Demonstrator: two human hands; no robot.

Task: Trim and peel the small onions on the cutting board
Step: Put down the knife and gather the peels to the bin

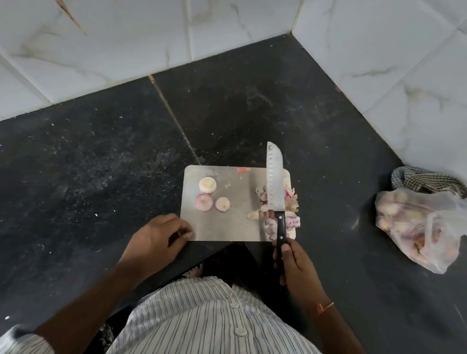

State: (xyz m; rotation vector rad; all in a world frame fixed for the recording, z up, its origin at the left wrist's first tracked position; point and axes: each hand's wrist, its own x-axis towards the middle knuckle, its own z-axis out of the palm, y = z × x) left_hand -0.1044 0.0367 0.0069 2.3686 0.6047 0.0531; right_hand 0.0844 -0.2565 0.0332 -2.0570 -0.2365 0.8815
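Three small peeled onions (211,197) sit close together on the left part of a steel cutting board (232,225) laid on a dark stone counter (92,156), one pale and two pink-tinged, none touching a hand. A heap of papery skins and trimmed ends (278,209) lies along the board's right side, under the blade of a knife (273,187) whose black handle is gripped in the person's right hand (294,264), fingers wrapped around it and thumb on top, the tip pointing away from the body. The left hand (157,240) rests at the board's near-left corner, fingers loosely curled, apparently holding nothing, though what lies under the fingertips cannot be told. The onions look light, firm and round, likely slick once stripped and apt to roll; each is best pinched across its sides, cut face down, well clear of the edge. At the far right a thin plastic bag of onions (418,235) slumps against a checked cloth (437,182) below the marble-tiled wall (395,63).
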